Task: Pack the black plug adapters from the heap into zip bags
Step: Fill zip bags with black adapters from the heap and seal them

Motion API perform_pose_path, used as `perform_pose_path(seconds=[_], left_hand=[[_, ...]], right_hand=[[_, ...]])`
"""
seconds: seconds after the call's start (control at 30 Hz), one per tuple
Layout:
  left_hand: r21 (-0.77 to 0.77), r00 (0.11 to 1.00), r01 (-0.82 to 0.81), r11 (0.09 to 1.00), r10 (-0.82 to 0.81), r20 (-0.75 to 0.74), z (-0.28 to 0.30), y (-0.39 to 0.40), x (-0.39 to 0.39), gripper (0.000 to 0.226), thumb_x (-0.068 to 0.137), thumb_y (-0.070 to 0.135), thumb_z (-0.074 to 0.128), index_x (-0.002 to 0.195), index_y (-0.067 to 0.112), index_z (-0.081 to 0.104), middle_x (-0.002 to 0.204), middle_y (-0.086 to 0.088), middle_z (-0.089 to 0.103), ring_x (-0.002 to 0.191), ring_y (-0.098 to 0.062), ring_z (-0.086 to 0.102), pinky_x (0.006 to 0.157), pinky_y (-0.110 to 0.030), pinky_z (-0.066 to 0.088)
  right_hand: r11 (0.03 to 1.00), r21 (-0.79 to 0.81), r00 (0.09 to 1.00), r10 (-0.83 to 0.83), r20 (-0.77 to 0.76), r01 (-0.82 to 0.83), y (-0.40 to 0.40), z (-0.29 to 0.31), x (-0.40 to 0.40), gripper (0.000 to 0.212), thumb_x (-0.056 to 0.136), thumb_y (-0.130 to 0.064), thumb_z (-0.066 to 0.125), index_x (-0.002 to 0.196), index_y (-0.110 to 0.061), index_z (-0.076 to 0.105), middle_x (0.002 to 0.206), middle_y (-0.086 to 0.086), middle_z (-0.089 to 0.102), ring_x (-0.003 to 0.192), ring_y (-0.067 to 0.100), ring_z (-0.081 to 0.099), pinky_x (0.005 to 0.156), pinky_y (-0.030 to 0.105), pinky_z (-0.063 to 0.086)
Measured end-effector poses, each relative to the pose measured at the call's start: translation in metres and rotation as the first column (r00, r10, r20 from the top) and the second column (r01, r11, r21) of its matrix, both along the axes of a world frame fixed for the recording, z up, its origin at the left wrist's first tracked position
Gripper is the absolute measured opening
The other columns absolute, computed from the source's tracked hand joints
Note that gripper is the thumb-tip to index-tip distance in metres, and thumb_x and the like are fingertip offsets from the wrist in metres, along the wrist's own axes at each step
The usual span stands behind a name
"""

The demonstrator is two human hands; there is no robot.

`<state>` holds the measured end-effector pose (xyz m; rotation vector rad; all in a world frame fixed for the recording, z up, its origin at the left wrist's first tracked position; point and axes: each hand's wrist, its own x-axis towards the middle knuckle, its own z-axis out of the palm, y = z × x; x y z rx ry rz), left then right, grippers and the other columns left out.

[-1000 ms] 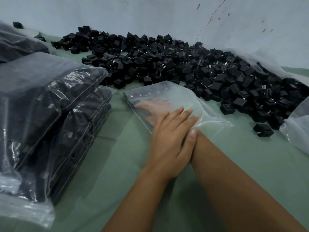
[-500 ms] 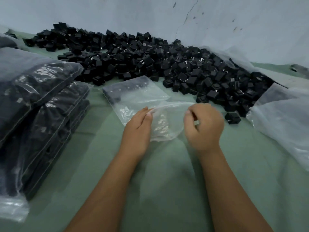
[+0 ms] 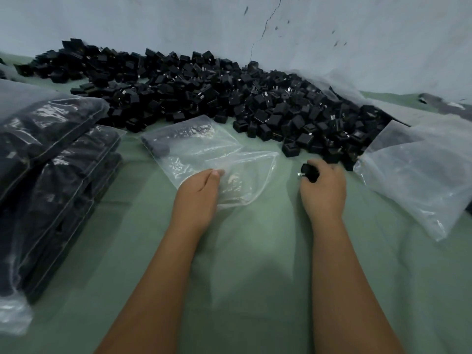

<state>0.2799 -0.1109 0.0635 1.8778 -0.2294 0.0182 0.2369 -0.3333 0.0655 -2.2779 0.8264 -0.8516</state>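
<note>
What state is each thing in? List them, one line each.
Left hand: pinching the zip bag's edge.
Right hand: gripping one plug adapter.
Zip bag: empty, lying flat.
Heap of adapters: loose, unpacked.
Filled bags: stacked on the left.

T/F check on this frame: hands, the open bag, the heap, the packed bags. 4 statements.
1. The right hand grips a black plug adapter. True.
2. The left hand is inside the heap. False: it holds the zip bag at its edge.
3. Filled bags are stacked at the left. True.
4. The held zip bag is full of adapters. False: it looks nearly empty.
</note>
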Motion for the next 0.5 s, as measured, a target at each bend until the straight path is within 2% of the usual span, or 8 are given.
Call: perform_pose_path(seconds=[0.03, 0.1, 0.17, 0.23, 0.3, 0.37, 0.4, 0.5], left_hand=[[0.024, 1.000, 0.006, 1.000, -0.007, 0.012, 0.000, -0.001, 0.000, 0.031, 0.102, 0.031, 0.043, 0.115, 0.027, 0.071, 0.107, 0.021, 0.062, 0.106, -0.003, 0.056, 0.084, -0.013, 0.038], [0.055, 1.000, 0.011, 0.998, -0.013, 0.023, -0.001, -0.001, 0.000, 0.032, 0.102, 0.031, 0.043, 0.116, 0.026, 0.072, 0.108, 0.017, 0.063, 0.105, -0.007, 0.058, 0.087, -0.022, 0.041], [0.057, 1.000, 0.008, 0.998, -0.009, 0.022, -0.001, 0.000, 0.001, 0.032, 0.102, 0.032, 0.044, 0.116, 0.026, 0.072, 0.110, 0.013, 0.066, 0.105, -0.009, 0.059, 0.089, -0.026, 0.043], [0.024, 1.000, 0.011, 1.000, -0.012, 0.021, 0.000, 0.001, 0.000, 0.031, 0.101, 0.033, 0.044, 0.115, 0.027, 0.072, 0.112, 0.011, 0.068, 0.105, -0.010, 0.061, 0.091, -0.030, 0.047], [-0.013, 0.999, 0.027, 1.000, -0.026, 0.034, 0.001, 0.002, -0.002, 0.032, 0.101, 0.034, 0.042, 0.107, 0.028, 0.073, 0.105, 0.011, 0.071, 0.096, -0.010, 0.062, 0.086, -0.032, 0.048], [-0.039, 0.999, 0.028, 0.999, -0.027, 0.028, 0.002, 0.004, -0.003, 0.033, 0.102, 0.033, 0.041, 0.097, 0.025, 0.072, 0.092, 0.007, 0.071, 0.085, -0.012, 0.061, 0.078, -0.034, 0.047], [-0.052, 1.000, 0.024, 0.998, -0.023, 0.014, 0.002, 0.004, -0.004, 0.033, 0.103, 0.032, 0.040, 0.099, 0.025, 0.072, 0.094, 0.007, 0.071, 0.088, -0.012, 0.061, 0.080, -0.033, 0.047], [-0.124, 0.999, 0.040, 0.991, -0.042, -0.013, 0.003, 0.005, -0.005, 0.033, 0.104, 0.029, 0.040, 0.120, 0.026, 0.069, 0.120, 0.014, 0.067, 0.113, 0.001, 0.057, 0.097, -0.021, 0.044]], right_hand=[[0.998, 0.068, 0.992, 0.005, 0.124, -0.014, 0.008, 0.004, 0.001, 0.039, 0.083, -0.014, 0.057, 0.120, -0.025, 0.060, 0.111, 0.000, 0.051, 0.106, 0.022, 0.053, 0.091, 0.034, 0.045], [0.984, 0.142, 0.921, 0.048, 0.387, -0.110, 0.033, 0.015, 0.002, 0.040, 0.080, -0.013, 0.053, 0.118, -0.026, 0.060, 0.109, -0.006, 0.050, 0.100, 0.017, 0.055, 0.087, 0.035, 0.048], [0.971, 0.063, 0.848, 0.169, 0.503, -0.232, 0.063, 0.021, 0.003, 0.041, 0.079, -0.015, 0.052, 0.118, -0.022, 0.062, 0.112, -0.004, 0.049, 0.099, 0.015, 0.053, 0.085, 0.035, 0.048], [0.931, -0.054, 0.804, 0.339, 0.488, -0.360, 0.093, 0.019, 0.004, 0.037, 0.081, -0.016, 0.053, 0.117, -0.015, 0.064, 0.119, -0.001, 0.044, 0.100, 0.009, 0.049, 0.089, 0.028, 0.046], [0.876, -0.114, 0.785, 0.471, 0.403, -0.468, 0.114, 0.015, 0.005, 0.035, 0.083, -0.016, 0.053, 0.115, -0.008, 0.064, 0.124, 0.002, 0.043, 0.100, 0.006, 0.048, 0.089, 0.019, 0.045], [0.846, -0.137, 0.776, 0.528, 0.346, -0.515, 0.123, 0.011, 0.006, 0.035, 0.083, -0.016, 0.053, 0.116, -0.008, 0.062, 0.116, -0.001, 0.052, 0.100, 0.009, 0.051, 0.088, 0.021, 0.046], [0.846, -0.116, 0.779, 0.526, 0.342, -0.521, 0.122, 0.010, 0.005, 0.035, 0.082, -0.018, 0.053, 0.116, -0.011, 0.059, 0.110, -0.004, 0.055, 0.099, 0.009, 0.053, 0.086, 0.021, 0.046], [0.837, 0.024, 0.809, 0.520, 0.275, -0.546, 0.107, 0.010, 0.000, 0.028, 0.083, -0.031, 0.053, 0.110, -0.032, 0.049, 0.100, -0.011, 0.060, 0.093, 0.002, 0.055, 0.080, 0.015, 0.044]])
